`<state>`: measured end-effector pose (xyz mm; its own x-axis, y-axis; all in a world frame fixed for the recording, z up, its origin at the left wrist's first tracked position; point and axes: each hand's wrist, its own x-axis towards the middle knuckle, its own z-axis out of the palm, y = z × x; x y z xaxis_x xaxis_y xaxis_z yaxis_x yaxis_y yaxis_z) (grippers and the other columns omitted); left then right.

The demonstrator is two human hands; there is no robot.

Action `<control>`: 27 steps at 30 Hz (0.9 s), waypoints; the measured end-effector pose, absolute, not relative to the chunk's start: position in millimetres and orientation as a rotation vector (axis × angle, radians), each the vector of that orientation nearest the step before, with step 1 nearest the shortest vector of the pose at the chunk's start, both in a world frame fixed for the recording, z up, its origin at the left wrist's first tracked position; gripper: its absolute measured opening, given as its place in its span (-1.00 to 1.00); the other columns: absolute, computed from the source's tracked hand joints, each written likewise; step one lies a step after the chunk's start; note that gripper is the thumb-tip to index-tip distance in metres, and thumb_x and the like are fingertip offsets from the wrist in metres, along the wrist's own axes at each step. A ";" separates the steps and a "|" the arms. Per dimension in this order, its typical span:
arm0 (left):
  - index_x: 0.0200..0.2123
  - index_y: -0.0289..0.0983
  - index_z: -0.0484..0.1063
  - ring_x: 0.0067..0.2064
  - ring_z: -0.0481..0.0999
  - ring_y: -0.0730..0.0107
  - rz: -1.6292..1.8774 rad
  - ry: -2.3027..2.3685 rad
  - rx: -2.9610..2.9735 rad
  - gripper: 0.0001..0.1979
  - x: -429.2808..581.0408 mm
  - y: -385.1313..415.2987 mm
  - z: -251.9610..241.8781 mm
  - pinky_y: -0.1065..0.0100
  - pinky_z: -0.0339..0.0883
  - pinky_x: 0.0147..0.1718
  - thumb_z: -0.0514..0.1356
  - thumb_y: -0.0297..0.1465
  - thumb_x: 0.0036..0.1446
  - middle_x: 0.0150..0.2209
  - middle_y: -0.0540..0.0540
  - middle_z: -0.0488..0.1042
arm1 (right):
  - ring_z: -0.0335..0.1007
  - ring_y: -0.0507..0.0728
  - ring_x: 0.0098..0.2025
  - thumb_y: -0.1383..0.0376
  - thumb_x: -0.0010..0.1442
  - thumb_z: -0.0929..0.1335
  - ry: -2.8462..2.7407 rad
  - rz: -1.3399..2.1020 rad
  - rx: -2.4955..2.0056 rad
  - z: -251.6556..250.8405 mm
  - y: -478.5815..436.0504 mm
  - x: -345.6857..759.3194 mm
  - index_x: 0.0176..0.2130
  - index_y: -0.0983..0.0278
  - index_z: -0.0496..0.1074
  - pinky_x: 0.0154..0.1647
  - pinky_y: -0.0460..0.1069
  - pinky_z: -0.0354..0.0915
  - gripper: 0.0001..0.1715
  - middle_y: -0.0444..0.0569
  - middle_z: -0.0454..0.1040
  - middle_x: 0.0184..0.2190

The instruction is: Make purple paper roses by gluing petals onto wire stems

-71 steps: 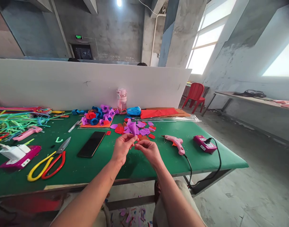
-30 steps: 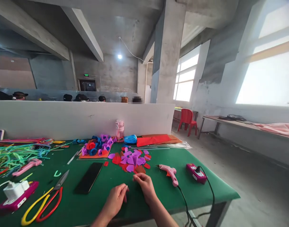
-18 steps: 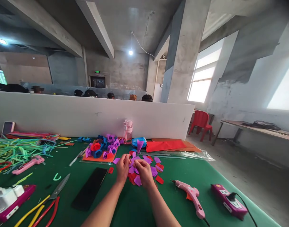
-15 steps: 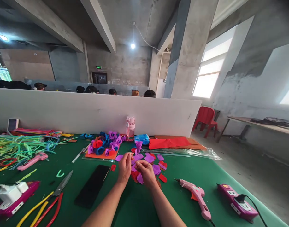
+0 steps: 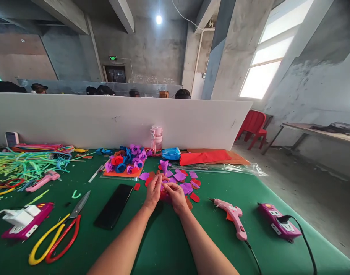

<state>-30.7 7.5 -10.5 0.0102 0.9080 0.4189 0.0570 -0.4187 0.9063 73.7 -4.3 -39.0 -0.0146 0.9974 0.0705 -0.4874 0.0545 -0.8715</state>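
Head view, mid-frame: left hand point(image 5: 153, 193) pinches a purple paper cone point(image 5: 164, 165) near its base; right hand point(image 5: 176, 196) bunched just beside, grip can't be confirmed. Formed flowers point(image 5: 126, 158) heaped centre-left on desk point(image 5: 166, 244); loose petals point(image 5: 187, 188) still unformed.

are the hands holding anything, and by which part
Probably the purple cone, from below: the left hand is pinched just under it, the right hand close by. Whether by its lower tip or something thin beneath is too small to tell.
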 end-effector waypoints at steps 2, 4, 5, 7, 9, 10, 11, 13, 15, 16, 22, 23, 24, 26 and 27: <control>-0.31 -0.25 0.51 -0.05 0.45 0.22 1.488 0.987 1.574 -0.61 -29.7 6.5 -10.4 0.24 0.21 0.02 -0.02 -0.15 0.22 -0.25 -0.13 0.55 | 0.24 -0.06 -0.56 0.18 -0.11 0.50 -0.889 1.389 -0.757 -38.8 -4.4 73.3 -0.48 0.31 0.52 -0.49 -0.14 0.16 -0.76 -0.15 0.43 -0.60; -0.29 -0.25 0.50 -0.05 0.45 0.22 1.471 0.955 1.574 -0.62 -29.0 6.4 -11.2 0.23 0.22 0.01 -0.02 -0.16 0.22 -0.24 -0.13 0.55 | 0.26 -0.05 -0.54 0.18 -0.12 0.50 -0.892 1.402 -0.736 -38.9 -4.0 73.0 -0.50 0.31 0.52 -0.46 -0.13 0.19 -0.77 -0.15 0.43 -0.60; -0.28 -0.25 0.50 -0.05 0.46 0.21 1.462 0.947 1.567 -0.63 -28.8 6.5 -11.7 0.23 0.23 0.00 -0.02 -0.16 0.22 -0.24 -0.13 0.55 | 0.27 -0.05 -0.53 0.18 -0.13 0.50 -0.890 1.408 -0.726 -39.2 -3.7 72.9 -0.50 0.31 0.51 -0.45 -0.12 0.20 -0.77 -0.15 0.43 -0.59; -0.29 -0.25 0.50 -0.06 0.46 0.20 1.452 0.938 1.539 -0.64 -28.3 6.8 -12.3 0.23 0.26 -0.03 0.00 -0.15 0.20 -0.24 -0.14 0.55 | 0.29 -0.04 -0.53 0.17 -0.14 0.50 -0.890 1.414 -0.715 -40.4 -2.9 73.0 -0.49 0.30 0.52 -0.44 -0.11 0.22 -0.76 -0.15 0.43 -0.59; -0.31 -0.26 0.49 -0.07 0.47 0.18 1.446 0.925 1.495 -0.64 -27.5 6.7 -11.6 0.25 0.29 -0.08 0.04 -0.14 0.18 -0.24 -0.15 0.55 | 0.29 -0.03 -0.54 0.16 -0.13 0.50 -0.898 1.409 -0.716 -41.8 -2.2 73.2 -0.48 0.30 0.52 -0.46 -0.11 0.22 -0.74 -0.14 0.44 -0.59; -0.31 -0.26 0.49 -0.08 0.48 0.18 1.443 0.915 1.461 -0.65 -27.0 6.4 -10.7 0.26 0.31 -0.12 0.06 -0.13 0.16 -0.25 -0.15 0.55 | 0.29 -0.04 -0.54 0.16 -0.13 0.50 -0.901 1.407 -0.721 -42.2 -2.0 73.3 -0.48 0.31 0.52 -0.46 -0.11 0.22 -0.74 -0.14 0.44 -0.60; -0.29 -0.27 0.48 -0.12 0.50 0.18 1.436 0.904 1.420 -0.65 -26.5 6.0 -9.5 0.27 0.33 -0.17 0.08 -0.12 0.14 -0.26 -0.16 0.55 | 0.29 -0.04 -0.55 0.15 -0.13 0.50 -0.901 1.408 -0.724 -42.5 -1.9 73.3 -0.48 0.31 0.52 -0.47 -0.11 0.22 -0.73 -0.14 0.45 -0.60; -0.21 -0.28 0.46 -0.23 0.53 0.21 1.412 0.877 1.324 -0.63 -25.7 5.0 -6.2 0.30 0.35 -0.28 0.12 -0.12 0.10 -0.32 -0.14 0.55 | 0.29 -0.04 -0.57 0.15 -0.15 0.51 -0.899 1.432 -0.726 -42.2 -1.9 73.2 -0.49 0.31 0.51 -0.49 -0.11 0.23 -0.72 -0.14 0.44 -0.61; -0.12 -0.29 0.42 -0.32 0.53 0.26 1.388 0.838 1.244 -0.59 -25.8 4.5 -2.9 0.32 0.34 -0.35 0.16 -0.13 0.07 -0.38 -0.11 0.55 | 0.27 -0.05 -0.62 0.14 -0.16 0.51 -0.900 1.471 -0.722 -41.4 -2.2 72.9 -0.50 0.32 0.50 -0.53 -0.11 0.23 -0.70 -0.16 0.42 -0.63; -0.09 -0.29 0.40 -0.35 0.53 0.27 1.381 0.814 1.217 -0.57 -26.3 4.7 -1.7 0.33 0.34 -0.35 0.18 -0.13 0.05 -0.40 -0.10 0.54 | 0.25 -0.06 -0.63 0.14 -0.16 0.51 -0.902 1.487 -0.718 -41.0 -2.3 72.6 -0.50 0.31 0.49 -0.56 -0.11 0.23 -0.70 -0.16 0.41 -0.64; -0.21 -0.28 0.44 -0.35 0.49 0.35 1.406 0.738 1.148 -0.68 -34.9 11.8 -1.3 0.36 0.30 -0.33 0.19 -0.17 0.05 -0.36 -0.10 0.55 | 0.27 -0.05 -0.64 0.14 -0.16 0.51 -0.907 1.483 -0.732 -37.6 -1.7 70.3 -0.47 0.31 0.50 -0.60 -0.13 0.24 -0.69 -0.15 0.43 -0.62; -0.25 -0.29 0.44 -0.34 0.49 0.37 1.414 0.735 1.151 -0.70 -36.4 13.3 -1.7 0.36 0.30 -0.31 0.19 -0.18 0.05 -0.36 -0.10 0.55 | 0.28 -0.05 -0.63 0.13 -0.16 0.51 -0.919 1.473 -0.743 -36.8 -1.6 69.8 -0.47 0.31 0.50 -0.59 -0.13 0.25 -0.68 -0.14 0.44 -0.62; -0.27 -0.29 0.44 -0.34 0.48 0.37 1.423 0.730 1.152 -0.71 -37.7 14.6 -1.8 0.36 0.30 -0.30 0.20 -0.19 0.05 -0.37 -0.10 0.54 | 0.29 -0.04 -0.62 0.12 -0.16 0.51 -0.933 1.455 -0.755 -35.8 -1.6 69.4 -0.47 0.32 0.50 -0.59 -0.12 0.25 -0.67 -0.13 0.45 -0.62; -0.27 -0.30 0.43 -0.32 0.48 0.37 1.440 0.715 1.140 -0.72 -39.7 16.4 -1.5 0.36 0.29 -0.27 0.22 -0.22 0.04 -0.39 -0.09 0.54 | 0.30 -0.03 -0.59 0.11 -0.17 0.51 -0.959 1.390 -0.784 -33.8 -1.8 68.4 -0.48 0.32 0.50 -0.56 -0.12 0.26 -0.67 -0.11 0.45 -0.60; -0.25 -0.30 0.42 -0.31 0.48 0.37 1.446 0.705 1.129 -0.72 -40.5 16.8 -1.0 0.35 0.29 -0.26 0.23 -0.23 0.03 -0.40 -0.09 0.53 | 0.31 -0.02 -0.57 0.11 -0.18 0.51 -0.964 1.357 -0.801 -32.9 -2.0 67.7 -0.49 0.32 0.50 -0.55 -0.12 0.25 -0.67 -0.11 0.45 -0.60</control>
<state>-40.5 16.8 -1.0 0.0727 0.9645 0.2539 -0.3934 -0.2062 0.8959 67.7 -2.0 -32.9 -0.0341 0.9947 0.0969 -0.4187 0.0738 -0.9051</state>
